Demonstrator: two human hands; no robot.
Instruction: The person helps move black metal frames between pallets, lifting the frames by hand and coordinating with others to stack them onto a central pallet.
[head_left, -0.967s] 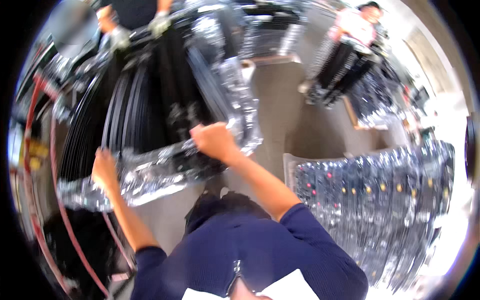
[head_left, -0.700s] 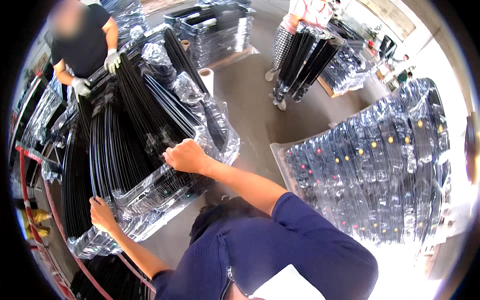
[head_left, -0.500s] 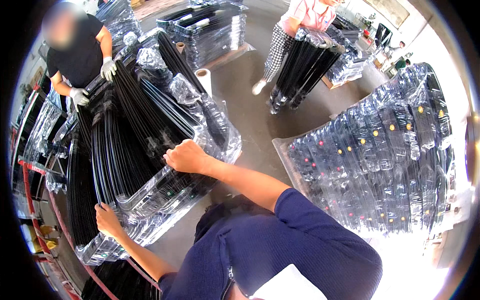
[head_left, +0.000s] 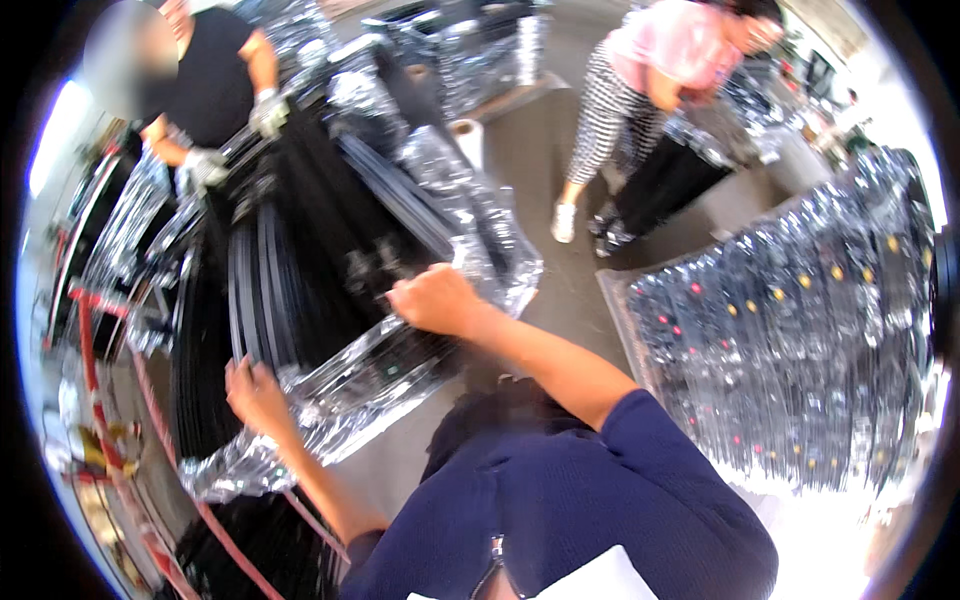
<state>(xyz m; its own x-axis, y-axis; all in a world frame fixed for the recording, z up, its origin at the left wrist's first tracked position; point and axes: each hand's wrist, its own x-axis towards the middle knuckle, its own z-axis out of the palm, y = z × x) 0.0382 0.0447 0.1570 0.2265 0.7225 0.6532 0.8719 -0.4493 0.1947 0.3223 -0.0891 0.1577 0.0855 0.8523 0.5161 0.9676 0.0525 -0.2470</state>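
Observation:
A broad stack of long black strips, its near end wrapped in clear plastic film, lies in front of me. My left hand is closed at the near left corner of the top bundle, fingers bent over its edge and slightly blurred. Further right, my right hand is curled into a fist at the bundle's other near corner. What lies inside the fist is mostly hidden. At the far end, a co-worker's gloved hands rest on the same strips.
On the right stands a large film-wrapped stack with coloured dots. Another person in pink bends over an upright black bundle. A white roll stands behind my stack. Red-and-white rails run along the left.
The whole view has shifted, so the scene sits further right. The person in pink has bent lower and their bundle leans more. My hands stay at the same corners.

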